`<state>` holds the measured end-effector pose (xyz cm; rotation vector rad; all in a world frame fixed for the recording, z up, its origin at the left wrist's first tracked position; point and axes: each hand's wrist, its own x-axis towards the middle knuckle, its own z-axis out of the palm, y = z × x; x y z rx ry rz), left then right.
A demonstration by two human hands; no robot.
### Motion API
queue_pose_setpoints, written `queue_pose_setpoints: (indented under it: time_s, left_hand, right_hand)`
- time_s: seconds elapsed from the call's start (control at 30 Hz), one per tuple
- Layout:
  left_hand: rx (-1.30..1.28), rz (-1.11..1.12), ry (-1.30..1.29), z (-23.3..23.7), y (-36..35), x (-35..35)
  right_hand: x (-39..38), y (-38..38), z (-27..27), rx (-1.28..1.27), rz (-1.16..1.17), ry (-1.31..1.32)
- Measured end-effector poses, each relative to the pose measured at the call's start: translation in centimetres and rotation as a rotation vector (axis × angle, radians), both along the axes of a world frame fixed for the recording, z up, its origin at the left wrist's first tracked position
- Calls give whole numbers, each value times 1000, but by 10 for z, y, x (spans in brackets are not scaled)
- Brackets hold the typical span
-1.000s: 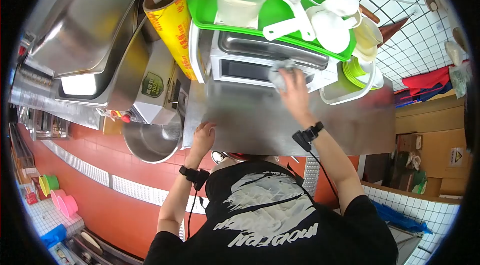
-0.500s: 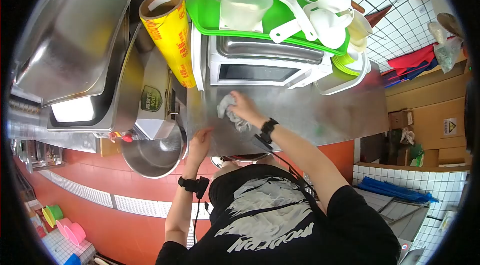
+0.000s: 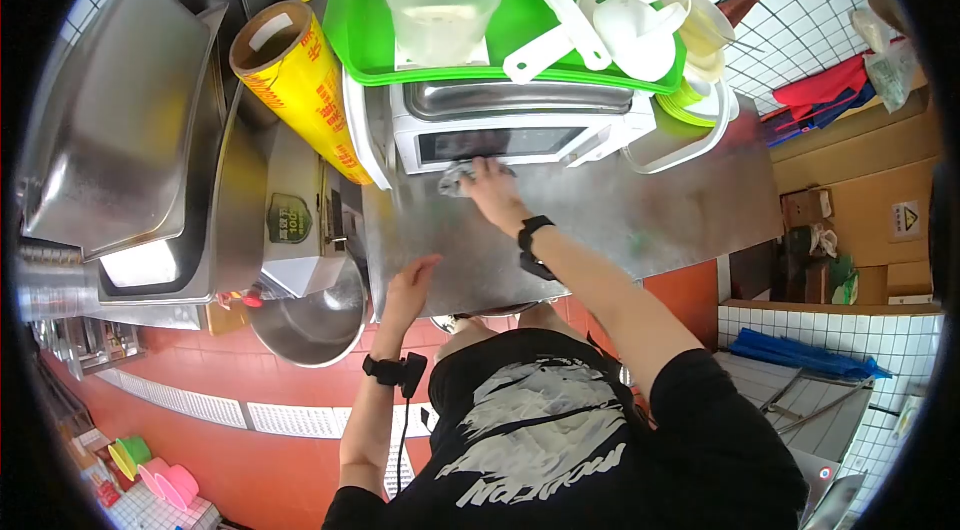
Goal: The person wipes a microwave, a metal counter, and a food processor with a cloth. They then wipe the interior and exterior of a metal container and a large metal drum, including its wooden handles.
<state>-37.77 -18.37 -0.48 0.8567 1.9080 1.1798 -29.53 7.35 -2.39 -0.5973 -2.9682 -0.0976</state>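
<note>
My right hand (image 3: 490, 192) presses a crumpled grey cloth (image 3: 455, 178) onto the steel tabletop (image 3: 580, 220), right at the foot of the white oven-like appliance (image 3: 505, 142). Its fingers cover part of the cloth. Close to the table's front edge, my left hand (image 3: 408, 292) hovers with its fingers loosely stretched and nothing visible in it. A green tray (image 3: 365, 40) rests on top of the appliance, bearing a translucent plastic cup (image 3: 442, 15), a white slotted fork (image 3: 560, 5) and white scoops (image 3: 640, 35).
A yellow roll (image 3: 305, 95) leans left of the appliance. Stacked steel pans (image 3: 120, 120) stand farther left, above a steel pot (image 3: 312, 320). Green-rimmed bowls (image 3: 690, 105) sit in a white container (image 3: 675, 155) at the right. Cardboard (image 3: 860, 180) lines the right side.
My right hand has pushed the cloth away from me, up to the appliance's front edge. My left hand stays near the table edge. The camera view has shifted slightly.
</note>
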Motion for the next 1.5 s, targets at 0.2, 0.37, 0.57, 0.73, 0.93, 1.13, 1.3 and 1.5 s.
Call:
queue_pose_setpoints:
  time_s: [0.2, 0.37, 0.57, 0.73, 0.93, 1.13, 1.3, 1.5]
  left_hand:
    - [-23, 41, -44, -32, -29, -6]
    - [-82, 126, -78, -53, -34, -19]
    - [323, 384, 109, 53, 10, -59]
    - [489, 436, 306, 127, 41, -91]
    - [370, 280, 260, 120, 44, -105]
    - [310, 208, 368, 94, 21, -104]
    - [108, 299, 194, 48, -23, -75]
    - [-62, 381, 152, -21, -81, -40]
  right_hand:
    - [99, 42, -18, -213, -690, -99]
    - [116, 42, 2, -575, -732, 24]
    - [22, -43, 139, -634, -81, 585]
    - [-62, -81, 187, -371, 135, 691]
    - [-75, -92, 133, -240, 195, 659]
    - [-63, -101, 67, -331, 92, 312]
    - [-60, -133, 9, -568, -24, 121]
    - [-45, -190, -13, -604, 280, 49]
